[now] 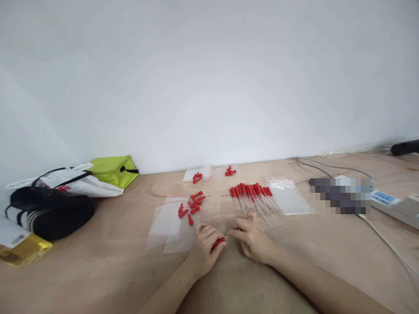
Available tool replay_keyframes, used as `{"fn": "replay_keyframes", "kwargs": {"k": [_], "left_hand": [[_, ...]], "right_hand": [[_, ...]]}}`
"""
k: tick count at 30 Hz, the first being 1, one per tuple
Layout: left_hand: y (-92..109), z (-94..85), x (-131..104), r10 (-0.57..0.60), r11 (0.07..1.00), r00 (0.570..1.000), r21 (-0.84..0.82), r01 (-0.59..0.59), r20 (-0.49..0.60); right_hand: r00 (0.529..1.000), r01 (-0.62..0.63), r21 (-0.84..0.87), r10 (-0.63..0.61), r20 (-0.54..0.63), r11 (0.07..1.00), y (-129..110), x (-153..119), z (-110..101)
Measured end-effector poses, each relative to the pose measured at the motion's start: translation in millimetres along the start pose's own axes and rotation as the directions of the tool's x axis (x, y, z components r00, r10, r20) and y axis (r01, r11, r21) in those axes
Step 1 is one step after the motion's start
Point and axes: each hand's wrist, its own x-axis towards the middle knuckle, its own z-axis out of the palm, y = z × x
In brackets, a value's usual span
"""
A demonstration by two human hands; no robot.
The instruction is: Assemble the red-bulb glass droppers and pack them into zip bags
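While half-curled, hands [207, 246] [252, 240] at red bulb [218, 242]

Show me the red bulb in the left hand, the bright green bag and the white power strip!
Red bulb [219, 242]: head view, on its visible red side.
Green bag [109, 169]: head view, on its green fabric.
Power strip [384, 197]: head view, on its blue panel.

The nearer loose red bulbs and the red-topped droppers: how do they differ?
The loose red bulbs are short; the red-topped droppers are long. The bulbs have no tubes; the droppers have thin clear ones. The bulbs lie in mixed directions; the droppers' red ends face the wall. Both show red.
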Motion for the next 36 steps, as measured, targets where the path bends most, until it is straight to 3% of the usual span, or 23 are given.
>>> {"fn": "replay_keyframes", "kwargs": {"k": [11, 27, 36], "left_hand": [[-4, -3.5, 3, -0.120, 0.992, 0.991, -0.036, 0.118, -0.061], [-3, -2.2, 1, -0.069, 0.993, 0.998, -0.095, 0.070, 0.005], [-9, -2.7, 2, -0.114, 0.990, 0.993, -0.087, 0.113, -0.014]], "right_hand": [[0.995, -0.035, -0.005, 0.034, -0.093, 0.999, 11, -3, -3], [0.996, -0.043, -0.019, 0.045, 0.076, 0.999, 7, 1, 2], [0.996, -0.063, -0.047, 0.065, 0.057, 0.997, 6, 5, 7]]}}
